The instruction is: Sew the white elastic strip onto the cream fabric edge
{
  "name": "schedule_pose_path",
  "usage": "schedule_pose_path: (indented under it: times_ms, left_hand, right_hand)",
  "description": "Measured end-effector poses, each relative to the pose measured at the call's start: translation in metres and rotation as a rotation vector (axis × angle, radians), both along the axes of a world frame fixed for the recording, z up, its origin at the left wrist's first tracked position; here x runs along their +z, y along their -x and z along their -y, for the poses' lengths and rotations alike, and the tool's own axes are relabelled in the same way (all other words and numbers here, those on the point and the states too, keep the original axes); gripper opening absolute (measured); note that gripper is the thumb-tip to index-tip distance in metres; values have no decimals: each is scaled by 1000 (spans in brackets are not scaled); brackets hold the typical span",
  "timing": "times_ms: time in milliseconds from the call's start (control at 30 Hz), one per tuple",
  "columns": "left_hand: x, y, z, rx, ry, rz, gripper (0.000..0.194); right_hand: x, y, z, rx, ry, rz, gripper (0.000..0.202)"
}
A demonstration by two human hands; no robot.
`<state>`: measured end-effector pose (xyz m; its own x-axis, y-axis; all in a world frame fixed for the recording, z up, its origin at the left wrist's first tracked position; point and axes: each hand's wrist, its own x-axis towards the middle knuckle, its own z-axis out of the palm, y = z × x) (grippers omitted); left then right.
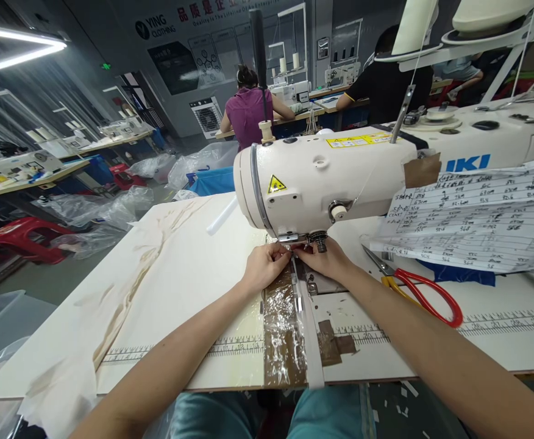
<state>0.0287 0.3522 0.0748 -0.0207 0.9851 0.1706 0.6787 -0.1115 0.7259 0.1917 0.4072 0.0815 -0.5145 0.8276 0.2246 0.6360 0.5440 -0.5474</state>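
In the head view, the left hand and the right hand are meeting at the needle area of the white sewing machine, their fingertips pinching the upper end of a pale fabric strip that is running down over the table to its near edge. Brown tape is lying along the strip's left side, while red-handled scissors are resting open to the right of the right forearm, near handwritten sheets, and a long piece of pale cloth is spreading across the table's left part.
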Motion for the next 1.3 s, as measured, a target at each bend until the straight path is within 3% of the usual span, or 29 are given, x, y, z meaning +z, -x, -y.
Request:
schedule_pose_path:
  times_ms: [367,667,1300]
  left_hand:
    - [3,3,4,-54,46,121,27]
    - [4,2,7,-89,21,74,22]
    - [2,0,9,-47,-41,90,17]
  right_hand:
    - [-2,-10,1,35,-46,-31,13]
    - [0,-10,5,128,-160,15,14]
    - [2,-6,11,68,-239,194,19]
